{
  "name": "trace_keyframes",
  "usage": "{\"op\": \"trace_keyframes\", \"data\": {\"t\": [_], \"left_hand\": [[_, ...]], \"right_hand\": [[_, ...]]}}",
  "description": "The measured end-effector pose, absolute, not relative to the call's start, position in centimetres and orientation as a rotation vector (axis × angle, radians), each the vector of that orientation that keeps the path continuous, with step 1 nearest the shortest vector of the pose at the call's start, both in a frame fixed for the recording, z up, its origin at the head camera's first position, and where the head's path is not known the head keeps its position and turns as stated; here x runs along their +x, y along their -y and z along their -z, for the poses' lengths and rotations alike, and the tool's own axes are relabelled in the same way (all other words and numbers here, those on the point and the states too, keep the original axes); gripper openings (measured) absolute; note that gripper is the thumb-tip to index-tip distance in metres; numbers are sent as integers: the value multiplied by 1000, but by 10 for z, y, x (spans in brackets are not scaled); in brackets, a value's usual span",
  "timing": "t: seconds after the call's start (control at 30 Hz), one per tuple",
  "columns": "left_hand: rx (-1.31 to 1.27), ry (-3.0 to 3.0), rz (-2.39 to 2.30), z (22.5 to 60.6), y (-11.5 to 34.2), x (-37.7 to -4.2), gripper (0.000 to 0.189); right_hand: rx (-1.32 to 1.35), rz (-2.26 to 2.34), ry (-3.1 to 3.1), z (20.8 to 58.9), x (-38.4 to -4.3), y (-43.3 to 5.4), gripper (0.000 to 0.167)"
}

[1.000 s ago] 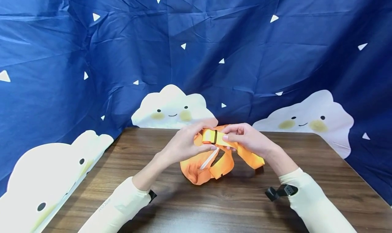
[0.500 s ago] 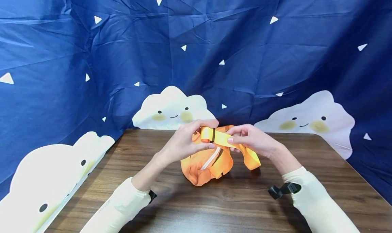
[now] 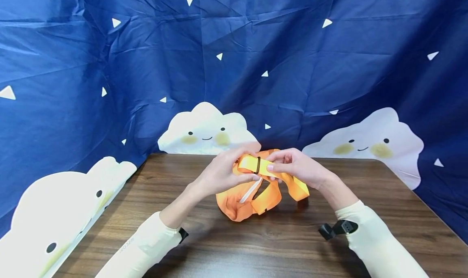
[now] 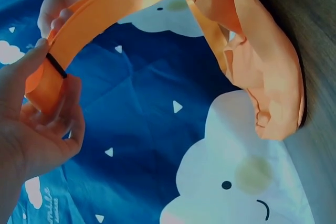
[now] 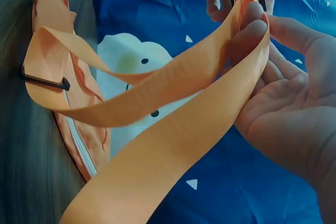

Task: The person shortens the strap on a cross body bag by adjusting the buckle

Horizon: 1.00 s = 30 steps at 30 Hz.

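Note:
An orange bag point(image 3: 230, 205) with a white zipper point(image 3: 251, 190) lies slumped on the table, its wide orange strap point(image 5: 173, 129) raised in loops above it. My left hand point(image 3: 219, 170) pinches a fold of the strap at a black slider buckle point(image 4: 56, 65), thumb on one side and fingertips on the other. Just right of that buckle, my right hand point(image 3: 301, 168) holds the strap between thumb and fingers. In the right wrist view the strap runs around its fingertips. A loose strap end point(image 3: 300, 192) hangs below the right hand.
The dark wood table point(image 3: 219, 249) extends around the bag. Behind it hangs a blue curtain point(image 3: 164, 59) with white clouds and triangles. A second black buckle point(image 5: 44, 81) sits on the strap near the bag. Black wrist cameras are strapped over both sleeves.
The right hand shifted slightly right, then came back toward the buckle. The hanging strap end has drawn a little left. Both hands keep hold of the strap, and the bag has barely moved.

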<state>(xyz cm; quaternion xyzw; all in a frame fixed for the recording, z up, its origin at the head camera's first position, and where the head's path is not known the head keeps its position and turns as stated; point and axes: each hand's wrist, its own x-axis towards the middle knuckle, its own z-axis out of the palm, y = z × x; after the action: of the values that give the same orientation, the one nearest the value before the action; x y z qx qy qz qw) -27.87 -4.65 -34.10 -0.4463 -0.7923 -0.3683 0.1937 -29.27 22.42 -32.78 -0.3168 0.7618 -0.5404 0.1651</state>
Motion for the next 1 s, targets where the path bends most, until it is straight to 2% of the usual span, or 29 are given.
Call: {"op": "trace_keyframes", "data": {"t": [0.37,0.8,1.0], "left_hand": [[-1217,2209,1030,338,52,-285,55],[-1282,2240,1024,347,46,-284,52],[-1280,2258,967,347,46,-282,49]], "right_hand": [[-856,1559,-2125,331,-304,-240,24],[-957,1528,-2122,334,-298,-225,21],[-905,1508,-2176,332,-292,-218,24]]}}
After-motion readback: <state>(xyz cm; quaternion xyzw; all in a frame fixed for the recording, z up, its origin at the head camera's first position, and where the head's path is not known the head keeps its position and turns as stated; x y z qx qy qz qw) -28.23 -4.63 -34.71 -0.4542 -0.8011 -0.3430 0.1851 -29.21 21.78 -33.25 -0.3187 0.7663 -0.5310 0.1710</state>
